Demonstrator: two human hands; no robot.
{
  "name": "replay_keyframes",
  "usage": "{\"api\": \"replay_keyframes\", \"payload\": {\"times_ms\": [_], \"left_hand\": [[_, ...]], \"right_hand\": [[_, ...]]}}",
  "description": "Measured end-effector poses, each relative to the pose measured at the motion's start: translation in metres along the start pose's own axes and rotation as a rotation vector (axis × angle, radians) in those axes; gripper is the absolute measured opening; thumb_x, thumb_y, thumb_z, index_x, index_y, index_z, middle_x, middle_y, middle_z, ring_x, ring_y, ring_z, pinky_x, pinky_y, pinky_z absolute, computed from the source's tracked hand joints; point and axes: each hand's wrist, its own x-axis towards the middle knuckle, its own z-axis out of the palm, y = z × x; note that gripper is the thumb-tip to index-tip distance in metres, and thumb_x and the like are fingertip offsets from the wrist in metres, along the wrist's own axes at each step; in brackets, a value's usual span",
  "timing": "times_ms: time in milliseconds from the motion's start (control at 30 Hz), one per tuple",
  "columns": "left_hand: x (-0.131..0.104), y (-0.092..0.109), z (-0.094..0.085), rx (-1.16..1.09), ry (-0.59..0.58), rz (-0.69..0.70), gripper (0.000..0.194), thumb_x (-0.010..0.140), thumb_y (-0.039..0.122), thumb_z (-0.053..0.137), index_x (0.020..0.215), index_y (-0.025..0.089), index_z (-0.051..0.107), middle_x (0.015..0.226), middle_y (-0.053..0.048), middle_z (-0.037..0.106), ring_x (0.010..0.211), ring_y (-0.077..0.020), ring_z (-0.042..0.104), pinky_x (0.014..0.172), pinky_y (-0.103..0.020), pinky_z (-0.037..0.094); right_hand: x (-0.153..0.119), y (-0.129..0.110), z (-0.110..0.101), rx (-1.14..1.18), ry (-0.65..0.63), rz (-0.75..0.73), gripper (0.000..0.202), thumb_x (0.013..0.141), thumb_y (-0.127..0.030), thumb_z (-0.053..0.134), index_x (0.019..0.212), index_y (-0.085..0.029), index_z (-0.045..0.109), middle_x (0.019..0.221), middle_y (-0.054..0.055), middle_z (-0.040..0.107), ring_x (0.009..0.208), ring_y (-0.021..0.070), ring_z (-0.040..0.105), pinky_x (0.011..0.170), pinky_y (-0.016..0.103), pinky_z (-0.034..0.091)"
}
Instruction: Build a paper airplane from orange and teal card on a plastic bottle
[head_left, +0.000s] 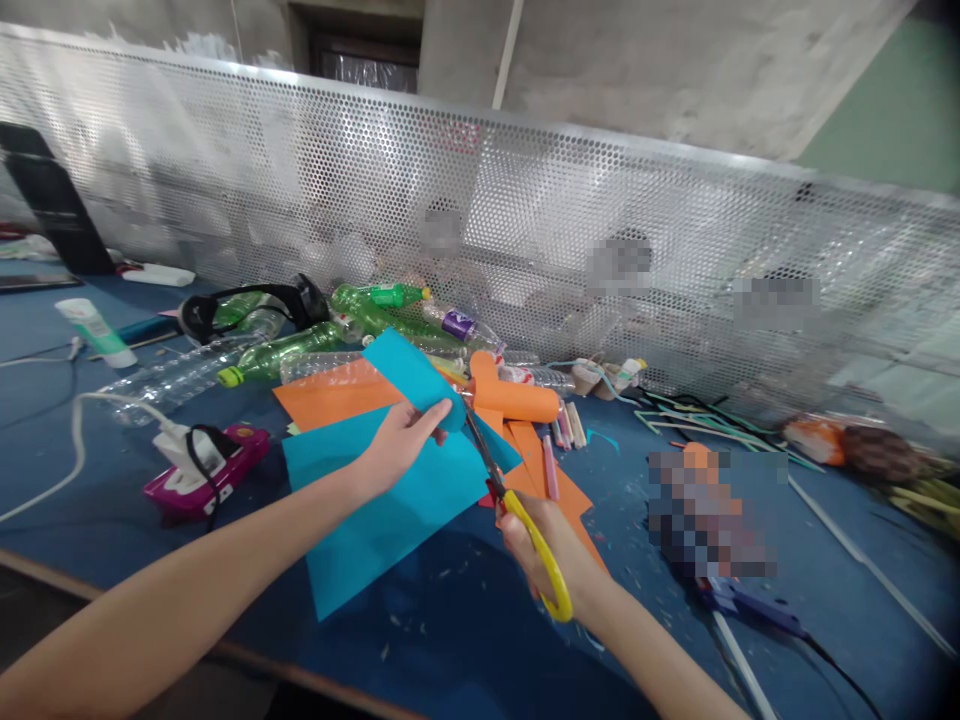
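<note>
Left hand pinches a smooth, matte blue paper piece between thumb and fingers, narrow grip; piece is long, flat, squared at far end, rounded near the thumb, held above the larger blue sheet. Right hand wrapped around scissors, yellow plastic handles, dark metal blades, tips at the piece's right edge; can't tell how far the blades are apart. Big sheet has straight edges, one corner pointing at the near table edge, an orange sheet partly under it. Just right of the blades: a rolled orange paper tube, then angular orange strips and a thin pink stick. Far side is tight: glossy ribbed bottles, green and clear, crowd toward the perforated metal screen. Magenta power strip sits beyond the left forearm. More room on the right: scrap-flecked blue tabletop between right forearm and a blue-handled tool, partly pixelated; another stretch below the sheet.
</note>
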Motion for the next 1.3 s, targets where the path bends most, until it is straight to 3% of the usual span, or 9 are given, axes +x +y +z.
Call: {"api": "replay_keyframes", "payload": {"times_ms": [400,733,900,1067,1300], "left_hand": [[-0.001,0.005,-0.002,0.048,0.007,0.006,0.037,0.08,0.047,0.052,0.057,0.018,0.051,0.056,0.0,0.053,0.058,-0.0144,0.053,0.057,-0.028,0.043],[0.003,-0.001,-0.003,0.058,0.046,0.024,0.032,0.079,0.047,0.054,0.067,0.018,0.057,0.06,-0.001,0.056,0.06,-0.0153,0.055,0.055,-0.027,0.042],[0.001,0.0,-0.001,0.047,-0.005,0.014,0.032,0.08,0.047,0.053,0.067,0.018,0.055,0.061,0.0,0.053,0.058,-0.0135,0.052,0.056,-0.026,0.043],[-0.004,0.003,0.003,0.063,-0.054,0.025,0.032,0.081,0.046,0.052,0.068,0.017,0.054,0.062,0.001,0.052,0.059,-0.0132,0.053,0.057,-0.026,0.044],[-0.009,0.007,0.006,0.106,-0.089,0.061,0.033,0.081,0.045,0.052,0.064,0.017,0.052,0.059,0.002,0.051,0.055,-0.0125,0.051,0.054,-0.025,0.043]], "right_hand": [[0.002,0.007,0.001,-0.073,0.01,-0.012,0.051,0.08,-0.069,0.029,0.066,-0.02,0.036,0.052,-0.005,0.034,0.04,0.0067,0.03,0.037,0.022,0.02],[0.001,0.008,-0.001,-0.075,-0.057,0.068,0.044,0.083,-0.063,0.035,0.069,-0.021,0.035,0.054,-0.006,0.037,0.036,0.0073,0.042,0.034,0.019,0.028],[-0.003,-0.001,0.0,-0.131,-0.085,-0.085,0.042,0.089,-0.056,0.025,0.076,-0.02,0.041,0.065,0.0,0.049,0.055,0.0136,0.052,0.05,0.025,0.04],[-0.005,-0.008,-0.003,-0.222,-0.063,-0.153,0.047,0.089,-0.057,0.019,0.072,-0.02,0.043,0.066,0.002,0.051,0.056,0.0142,0.045,0.053,0.028,0.036],[-0.005,-0.008,-0.003,-0.208,-0.053,-0.136,0.05,0.087,-0.061,0.018,0.072,-0.02,0.043,0.066,0.002,0.049,0.054,0.0139,0.042,0.052,0.028,0.033]]}}
